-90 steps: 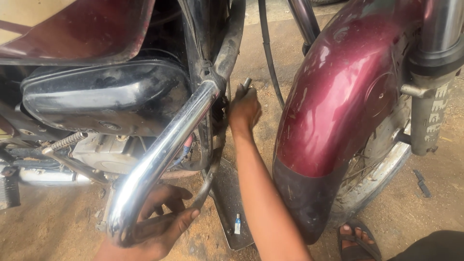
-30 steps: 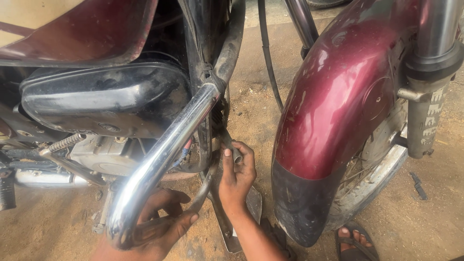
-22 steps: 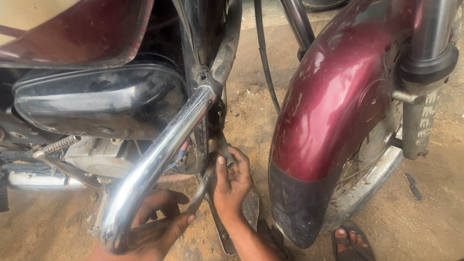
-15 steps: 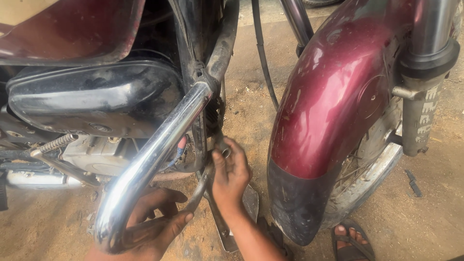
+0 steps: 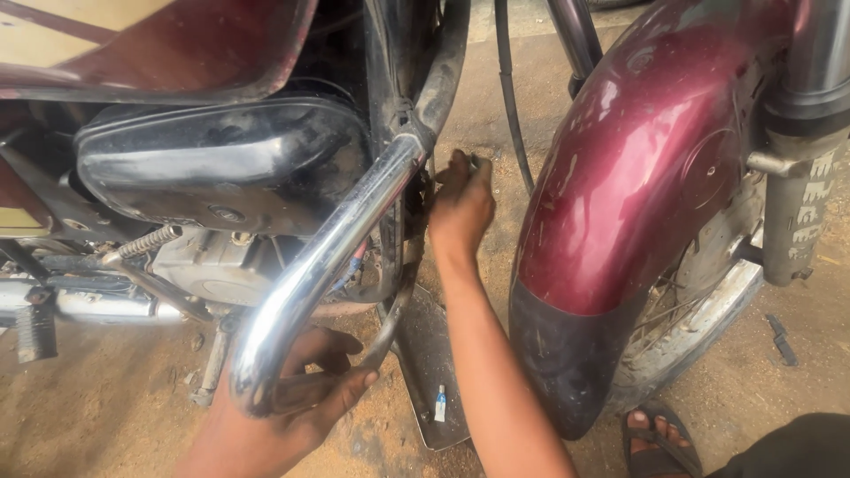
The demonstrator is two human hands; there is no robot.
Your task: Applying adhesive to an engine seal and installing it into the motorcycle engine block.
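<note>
Chrome crash bar (image 5: 328, 257) gripped at its lower bend by left hand (image 5: 292, 407), right hand (image 5: 460, 208) pinching a small tool (image 5: 472, 162) at bar's top mount, mid-fastening; careful turning seems needed.

Two hands are in view: the left hand (image 5: 292, 403) wrapped around the lower bend of one chrome crash bar (image 5: 319, 265), the right hand (image 5: 460, 205) up at the frame. One maroon front mudguard (image 5: 620, 204) covers one wheel (image 5: 699, 327). One black engine cover (image 5: 221, 164), one coiled spring (image 5: 146, 243), one black cable (image 5: 509, 97), and one dark flat plate (image 5: 429, 372) on the ground bearing one small white tube (image 5: 440, 403). One sandalled foot (image 5: 655, 438) at the bottom edge
</note>
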